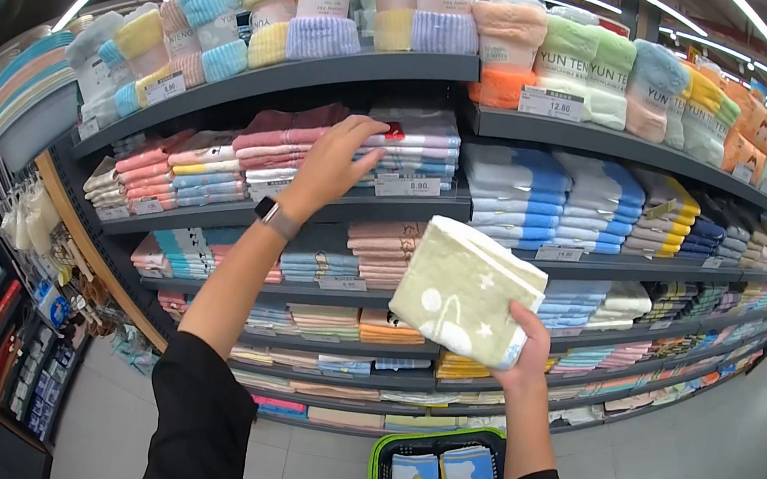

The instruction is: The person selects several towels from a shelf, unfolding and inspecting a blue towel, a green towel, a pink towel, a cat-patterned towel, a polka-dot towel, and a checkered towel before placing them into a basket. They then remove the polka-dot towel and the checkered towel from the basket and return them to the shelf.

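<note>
My left hand [332, 168], with a watch on the wrist, reaches to the upper middle shelf and rests at a stack of folded pink and striped towels [279, 146]. Its fingers are apart and point toward a small red label [395, 130] on the stack beside it. In front of the shelves, my right hand [524, 349] grips the lower right corner of a folded light green towel [466, 294] with white patterns. The thumb lies on the towel's front and the other fingers are behind it.
A basket with a green rim [380, 462] holds folded blue and white towels below. Rolled towels [325, 12] line the top shelf [332, 63]. More folded towels [513, 195] fill the shelves at right. Hanging goods [27, 215] are at left.
</note>
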The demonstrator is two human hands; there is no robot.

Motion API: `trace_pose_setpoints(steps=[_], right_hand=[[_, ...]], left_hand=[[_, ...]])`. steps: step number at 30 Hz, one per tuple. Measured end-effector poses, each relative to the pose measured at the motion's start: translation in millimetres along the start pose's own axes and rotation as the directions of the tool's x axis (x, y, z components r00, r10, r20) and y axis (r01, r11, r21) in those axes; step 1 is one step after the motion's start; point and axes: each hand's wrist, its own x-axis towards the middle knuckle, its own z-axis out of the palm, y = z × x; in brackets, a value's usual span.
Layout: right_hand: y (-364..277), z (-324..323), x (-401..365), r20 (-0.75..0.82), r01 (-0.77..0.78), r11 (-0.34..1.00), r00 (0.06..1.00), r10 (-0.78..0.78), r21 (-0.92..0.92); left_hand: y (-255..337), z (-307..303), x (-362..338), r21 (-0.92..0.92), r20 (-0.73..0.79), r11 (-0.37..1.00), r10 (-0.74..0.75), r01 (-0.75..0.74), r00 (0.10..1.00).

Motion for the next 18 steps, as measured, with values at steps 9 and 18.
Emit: trace_pose_setpoints(steps=[9,18], right_hand=[[-26,-32,-30,-0.073,0.088,0.995,0.994,-0.085,0.039],[-13,-46,-33,-0.021,-0.023,0.997,1.000,0.021,-0.067]], left_hand=[[-49,38,33,0.065,0.226,0.988,-0.152,0.140,0.962],[92,21,-38,-0.341,0.083,0.893,-0.285,0.295,0.955]])
